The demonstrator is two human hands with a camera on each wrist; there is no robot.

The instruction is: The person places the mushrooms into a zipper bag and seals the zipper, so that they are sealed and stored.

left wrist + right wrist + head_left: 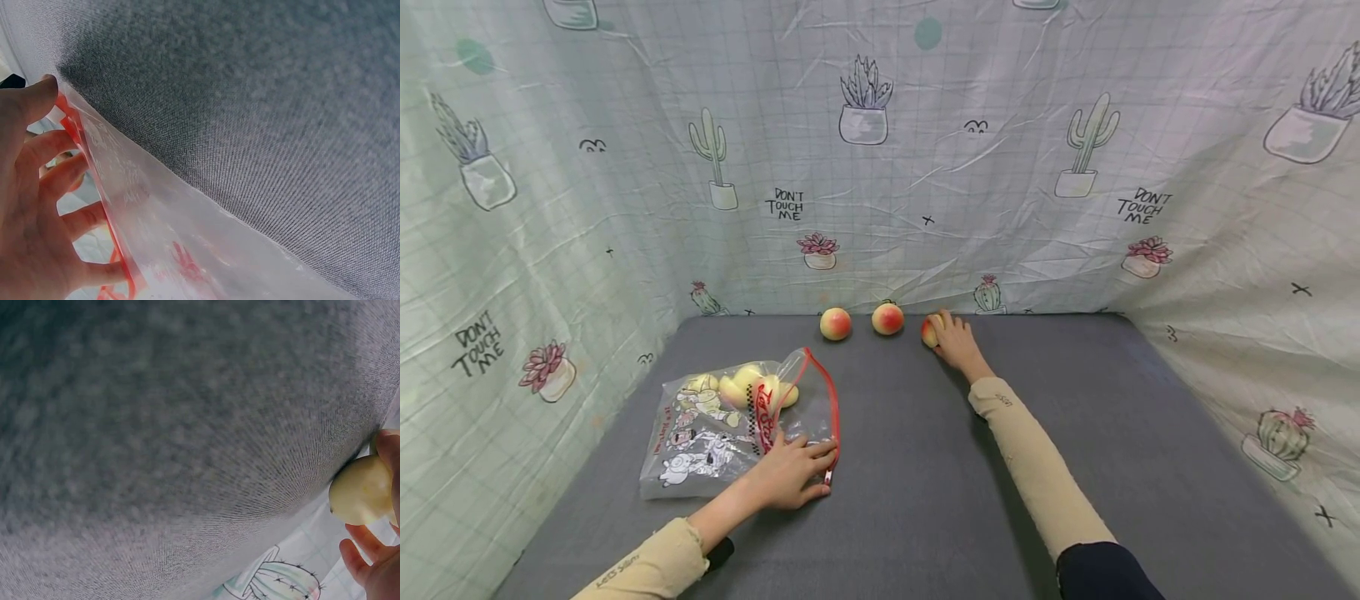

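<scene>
Where the gray tabletop (887,517) meets a pale curtain (925,158) printed with cacti and the words "Don't touch me", we find three peaches in a row, well apart: a left peach (835,324), a middle peach (887,318) and a right peach (928,332). The left and middle ones are red and yellow. The curtain rises close behind them and walls in both sides. Toward the left lies a clear plastic bag (737,433) with cartoon figures and red lettering; its mouth, edged by a red strip (833,396), faces right, and yellow fruits (745,385) lie inside near its far side.

Our left hand (793,472) extends from the lower left to the near end of the bag's mouth, its fingers spread wide and touching the red strip, the thumb nearest us. From the lower right our other arm stretches far out, and the right hand (955,340) lies over the right peach, fingers curled round it. A cream sleeve (1041,467) covers that forearm, with a navy sleeve (1101,571) above it, cut off at the bottom.

Fingers hide much of the held peach; the right wrist view shows it only at the border, and we cannot tell whether it touches the tabletop. Printing obscures the bagged fruits, so we cannot count them. Beside the left cuff peeks a dark object (721,553), too little visible to name.
</scene>
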